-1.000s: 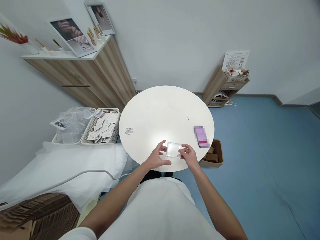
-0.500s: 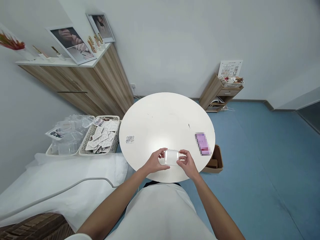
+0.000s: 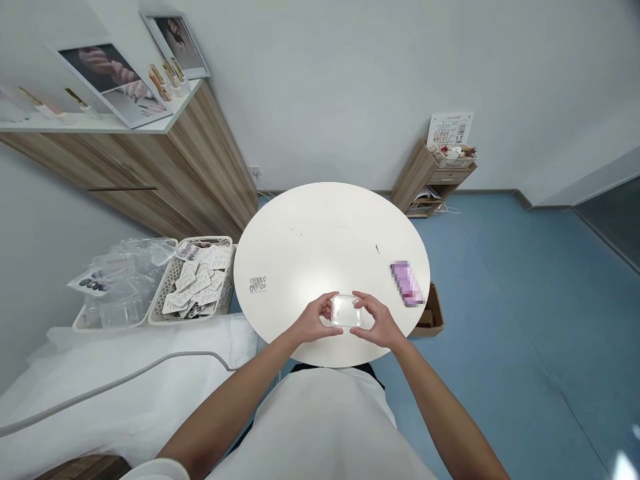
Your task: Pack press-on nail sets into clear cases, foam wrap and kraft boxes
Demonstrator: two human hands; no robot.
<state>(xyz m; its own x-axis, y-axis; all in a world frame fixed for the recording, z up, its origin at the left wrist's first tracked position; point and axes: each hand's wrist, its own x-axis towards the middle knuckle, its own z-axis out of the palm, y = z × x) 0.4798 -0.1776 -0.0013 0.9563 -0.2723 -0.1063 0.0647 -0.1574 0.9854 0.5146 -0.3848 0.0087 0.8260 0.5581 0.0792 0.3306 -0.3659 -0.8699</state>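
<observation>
Over the near part of the round white table (image 3: 325, 227), a small clear plastic box (image 3: 347, 311) is held between my two hands. My left hand (image 3: 316, 320) grips its left side, with the thumb low and the fingers at the upper edge. On the right side, my right hand (image 3: 377, 321) holds it with fingertips on top and the thumb at the lower corner. I cannot make out anything inside the box. A small sheet of silvery oval pieces (image 3: 258, 285) lies at the table's left. A blurred purple phone-like thing (image 3: 407, 283) lies at the right.
Left of the table stand a white basket of printed cards (image 3: 231, 283) and a basket of clear plastic packages (image 3: 123, 293). A white-covered bed (image 3: 150, 393) is at the lower left. A cardboard box (image 3: 434, 327) sits on the floor at the right. A wooden cabinet (image 3: 210, 167) stands behind.
My right fingers have shifted on the box, with the thumb moving down to its lower corner. The view has turned slightly.
</observation>
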